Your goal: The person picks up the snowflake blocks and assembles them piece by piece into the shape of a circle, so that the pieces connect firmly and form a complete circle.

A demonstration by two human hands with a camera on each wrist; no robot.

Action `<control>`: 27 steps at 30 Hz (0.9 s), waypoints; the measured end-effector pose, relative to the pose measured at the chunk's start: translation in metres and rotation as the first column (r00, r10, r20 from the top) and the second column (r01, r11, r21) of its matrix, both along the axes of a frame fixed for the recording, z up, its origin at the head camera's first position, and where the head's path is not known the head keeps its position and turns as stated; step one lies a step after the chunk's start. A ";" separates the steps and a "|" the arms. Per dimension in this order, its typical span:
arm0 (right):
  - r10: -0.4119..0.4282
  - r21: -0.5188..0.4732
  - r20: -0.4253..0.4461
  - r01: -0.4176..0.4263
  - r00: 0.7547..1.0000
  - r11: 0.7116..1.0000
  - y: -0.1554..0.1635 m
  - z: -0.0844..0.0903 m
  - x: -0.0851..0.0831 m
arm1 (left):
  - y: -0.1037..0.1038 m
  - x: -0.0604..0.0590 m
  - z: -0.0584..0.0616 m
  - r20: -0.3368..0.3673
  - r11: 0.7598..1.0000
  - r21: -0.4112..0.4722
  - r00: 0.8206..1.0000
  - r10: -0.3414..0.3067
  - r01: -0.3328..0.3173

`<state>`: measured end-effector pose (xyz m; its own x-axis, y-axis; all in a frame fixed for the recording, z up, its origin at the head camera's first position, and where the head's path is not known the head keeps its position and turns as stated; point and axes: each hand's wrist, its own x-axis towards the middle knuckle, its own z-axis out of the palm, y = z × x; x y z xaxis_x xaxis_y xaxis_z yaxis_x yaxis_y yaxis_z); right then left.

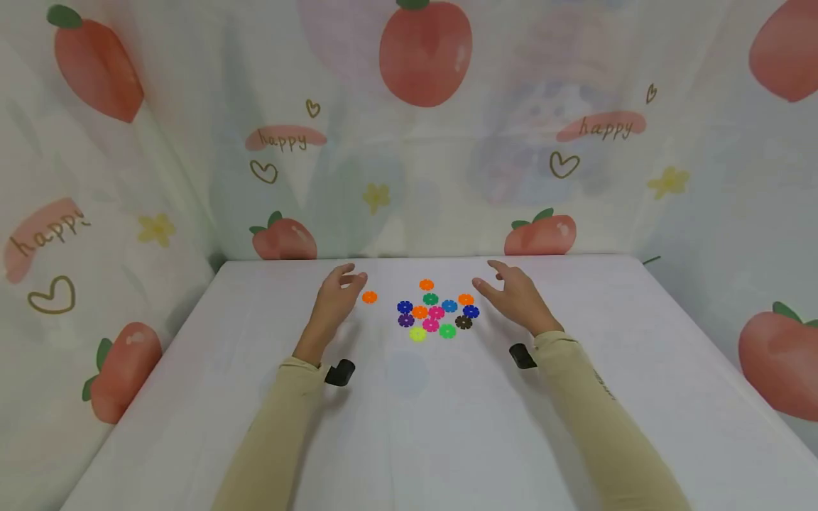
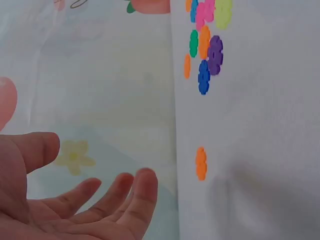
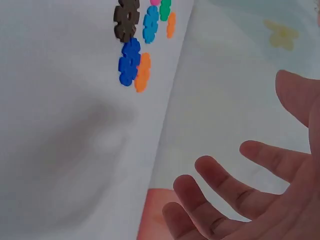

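Observation:
Several flat notched plastic discs, like snowflake building discs, lie in a loose cluster on the white table. Among them are a purple disc, a yellow disc, a green disc and a dark brown disc. My left hand hovers left of the cluster, fingers loosely bent and holding nothing. Nearest to it is a lone orange disc, apart from the others. On the other side my right hand is raised with spread fingers, holding nothing, near a dark blue disc and an orange disc.
The white table stretches toward me and to both sides. A patterned cloth with fruit and "happy" prints hangs behind it and along both sides. A black wrist device sits by the left cuff, another by the right.

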<state>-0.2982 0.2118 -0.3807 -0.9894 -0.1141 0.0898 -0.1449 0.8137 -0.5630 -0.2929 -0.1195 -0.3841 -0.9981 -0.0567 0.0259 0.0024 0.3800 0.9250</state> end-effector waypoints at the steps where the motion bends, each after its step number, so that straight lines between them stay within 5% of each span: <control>1: -0.007 -0.020 0.016 0.007 1.000 1.000 0.000 -0.003 -0.001 | 0.003 -0.001 -0.002 0.033 1.000 0.017 0.999 0.002 -0.002; 13: -0.023 -0.108 0.130 0.037 0.991 0.993 -0.008 -0.031 -0.011 | 0.038 -0.015 -0.025 0.228 0.997 -0.060 0.973 -0.035 0.050; 21: -0.009 -0.116 0.174 0.029 0.985 0.993 -0.008 -0.038 -0.014 | 0.049 -0.019 -0.034 0.255 0.979 -0.189 0.966 -0.032 0.082; 27: 0.013 -0.073 0.172 0.000 0.985 0.997 -0.008 -0.042 -0.018 | 0.056 -0.017 -0.041 0.239 0.954 -0.255 0.966 -0.093 0.155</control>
<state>-0.3166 0.2039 -0.4232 -0.9900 -0.1199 -0.0737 -0.0457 0.7692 -0.6374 -0.3096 -0.0631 -0.4249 -0.9787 0.0461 -0.2001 -0.1280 0.6247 0.7703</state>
